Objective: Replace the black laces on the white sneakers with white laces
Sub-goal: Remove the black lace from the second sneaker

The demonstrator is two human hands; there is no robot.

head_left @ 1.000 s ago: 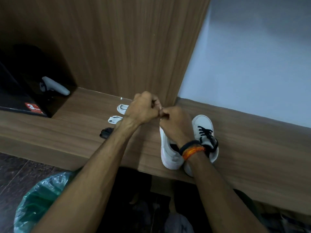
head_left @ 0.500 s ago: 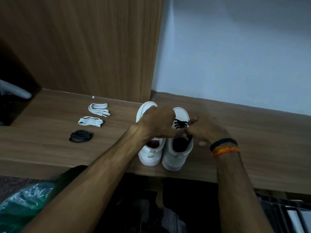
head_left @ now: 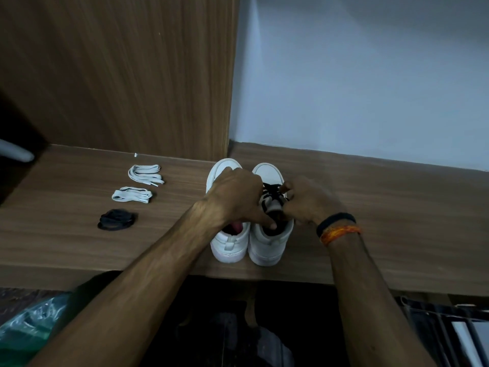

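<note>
Black band (head_left: 335, 219) and orange thread bracelet (head_left: 341, 232)

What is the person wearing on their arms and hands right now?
Both forearms are bare, with no sleeves or gloves. The left hand shows nothing worn. The right hand has two bands at the wrist: a black wristband and an orange woven thread bracelet.

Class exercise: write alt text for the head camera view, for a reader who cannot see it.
Both hands, left hand and right hand, work the black lace on the right-side white sneaker on a wooden shelf. Two white laces and a removed black lace lie left.
</note>
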